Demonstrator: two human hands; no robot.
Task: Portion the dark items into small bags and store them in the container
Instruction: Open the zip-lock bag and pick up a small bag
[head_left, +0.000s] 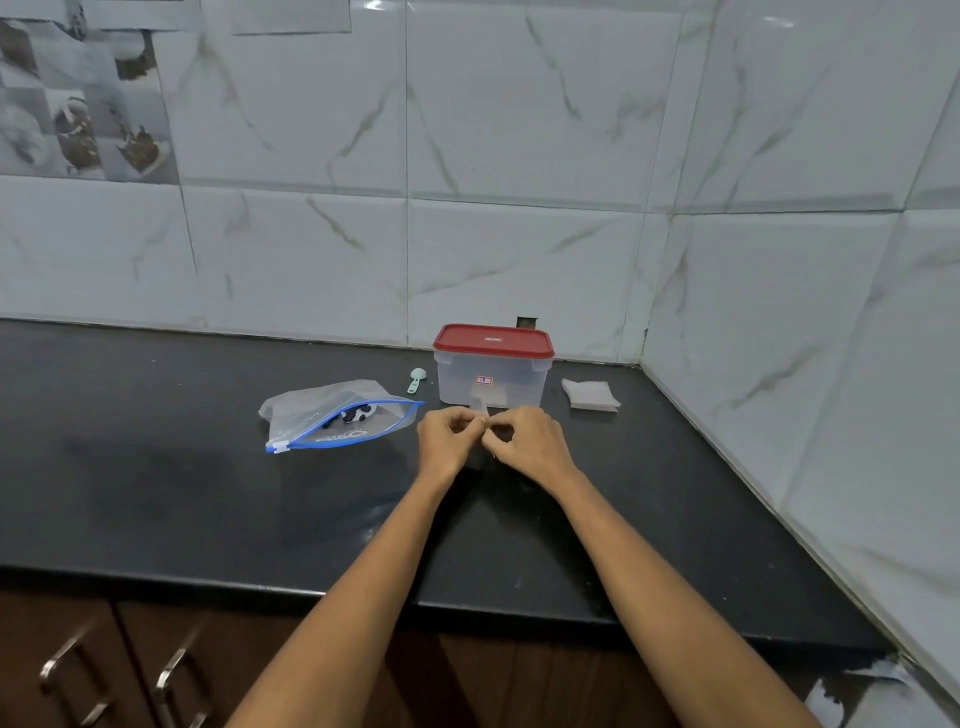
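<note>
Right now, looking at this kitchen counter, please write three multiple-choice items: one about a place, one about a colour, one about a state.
1. Where does the spoon lie?
A. Left of the container, behind the zip bag
B. On top of the lid
C. Inside the zip bag

2. What colour is the container's lid?
A. Blue
B. Red
C. White

3. In what state is the container?
A. Lid off, beside it
B. Tipped on its side
C. Upright with the lid on

Key:
1 A: the pale green spoon lies on the counter just left of the container, behind the zip bag.
2 B: the lid is red.
3 C: the lid sits on the upright container, while the left hand and right hand pinch a small clear bag in front of it.
</note>
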